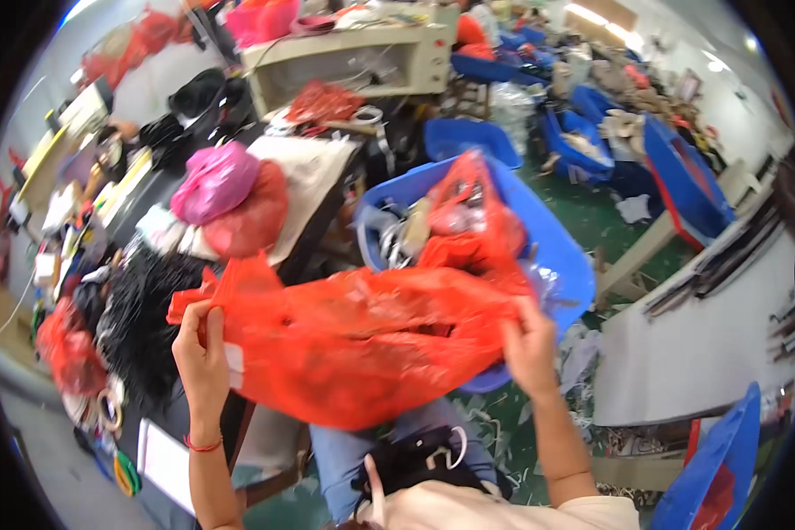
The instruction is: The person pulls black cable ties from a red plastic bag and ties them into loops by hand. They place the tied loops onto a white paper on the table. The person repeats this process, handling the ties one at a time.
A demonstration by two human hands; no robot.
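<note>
The hands were raised in the head view, set well apart: the left hand (200, 353) pinched one end of a thin, glossy red plastic bag (353, 353) between thumb and fingers, and the right hand (532, 349) was closed on the opposite end. The bag hung stretched between them above the person's lap, its film crinkled along the top and sagging into a smooth curve below. A small white patch (233, 364) showed beside the left hand.

Beyond it stood a smooth blue plastic tub (556, 265) with rounded corners, holding a peaked, translucent red bag (468, 199). To the left, a black worktop (140, 216) carried a round, knotted pink plastic bag (214, 181) against a bulging red one (252, 212), near a shaggy black stringy heap (146, 327).

The stretched bag hid the tub's near part. Whether it held anything could not be told; the right fingertips were blurred, and the heap's material was unclear.
</note>
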